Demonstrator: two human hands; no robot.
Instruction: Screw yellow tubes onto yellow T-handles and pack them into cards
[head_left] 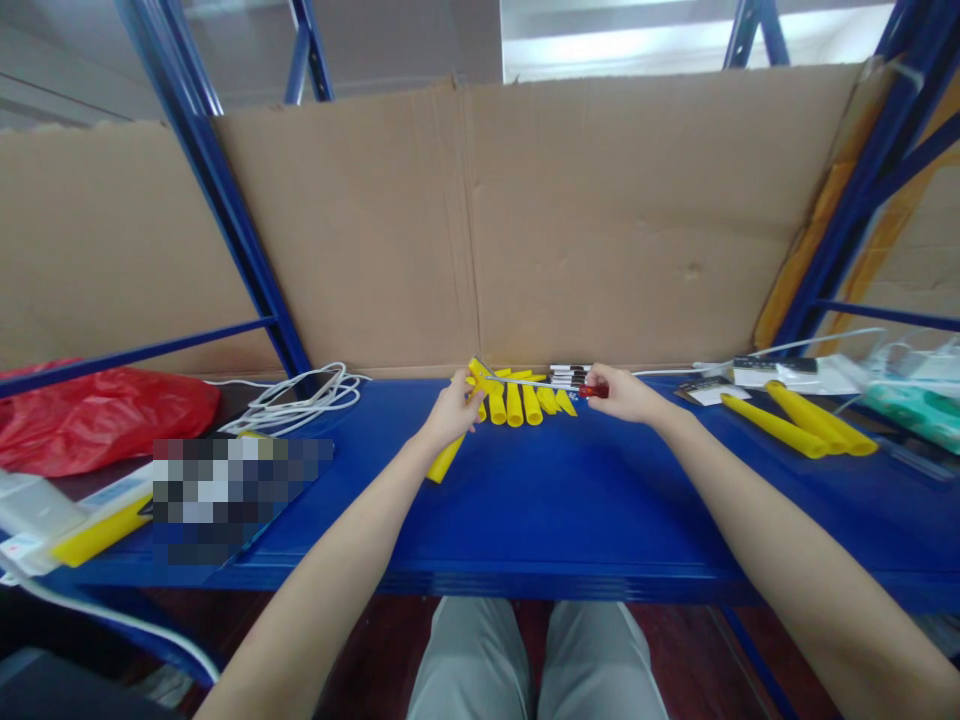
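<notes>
A person's left hand grips a slim yellow tube above a blue metal worktop, fingers closed around its middle, the lower end slanting toward the near edge and the upper end rising past the fingertips. The right hand, closed around the red handle of a screwdriver, levels the tool's long metal shaft leftward, its far end at the upper part of the tube; whether the two touch is too small to tell.

Between the hands, just below the shaft, a row of yellow tubes lies side by side, open ends facing the person, with small yellow pieces at the row's right end. Black-and-white pens are stacked near the right hand, by the cardboard sheet that backs the worktop.

Farther out to the right, three more yellow tubes lie near black-and-white packets and a green package. To the left sit a coiled white cable and a red plastic bag. Gray trousers show below the worktop's edge.
</notes>
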